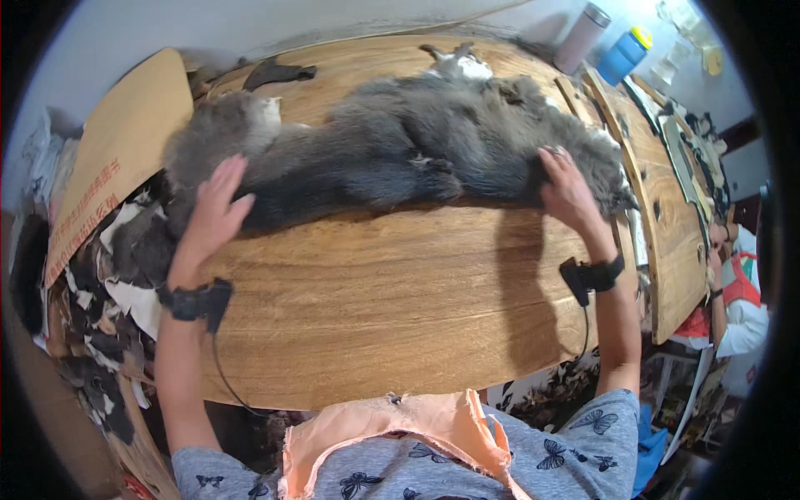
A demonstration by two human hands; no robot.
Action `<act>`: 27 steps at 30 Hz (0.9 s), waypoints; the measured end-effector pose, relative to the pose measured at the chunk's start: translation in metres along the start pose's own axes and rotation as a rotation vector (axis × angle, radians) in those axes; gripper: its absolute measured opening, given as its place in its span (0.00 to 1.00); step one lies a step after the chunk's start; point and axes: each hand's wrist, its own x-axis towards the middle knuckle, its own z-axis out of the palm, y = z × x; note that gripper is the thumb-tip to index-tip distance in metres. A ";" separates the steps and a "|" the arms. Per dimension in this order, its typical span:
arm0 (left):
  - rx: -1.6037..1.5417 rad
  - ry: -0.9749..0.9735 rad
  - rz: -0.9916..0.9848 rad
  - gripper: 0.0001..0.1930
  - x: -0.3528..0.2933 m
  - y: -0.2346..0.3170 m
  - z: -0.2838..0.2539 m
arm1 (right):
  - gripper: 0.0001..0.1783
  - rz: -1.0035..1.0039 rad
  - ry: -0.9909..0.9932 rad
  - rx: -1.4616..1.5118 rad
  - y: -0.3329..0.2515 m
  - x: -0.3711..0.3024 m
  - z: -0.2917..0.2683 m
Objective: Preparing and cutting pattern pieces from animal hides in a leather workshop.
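Note:
A long grey-brown fur pelt [375, 158] lies spread sideways across the wooden worktop [375, 292], with a darker, almost black band along its near edge. My left hand [218, 204] rests on the pelt's left end, palm down with fingers stretched. Toward the right end, my right hand [571, 190] lies on the fur, its fingers extended and slightly bent at the tips. Neither hand grips anything. Small pale and dark ends of skin [471, 65] stick out at the pelt's far edge. Both wrists wear black bands with cables.
A dark flat piece [279, 75] lies at the back left. A cardboard sheet [125, 158] leans over fur scraps [108, 333] on the left. A pink flask [583, 37] and a blue bottle [625, 54] stand back right. Beyond a wooden strip [629, 167], another person [737, 287] works.

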 end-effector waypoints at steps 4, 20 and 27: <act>-0.039 -0.106 -0.028 0.34 0.050 0.087 0.036 | 0.26 -0.191 0.108 0.167 -0.078 0.045 0.038; 0.184 -0.092 -0.286 0.37 0.038 0.031 0.075 | 0.31 -0.201 -0.021 -0.072 -0.118 0.052 0.082; 0.255 -0.020 -0.591 0.32 0.003 -0.073 0.034 | 0.32 -0.195 -0.006 -0.066 -0.120 0.053 0.072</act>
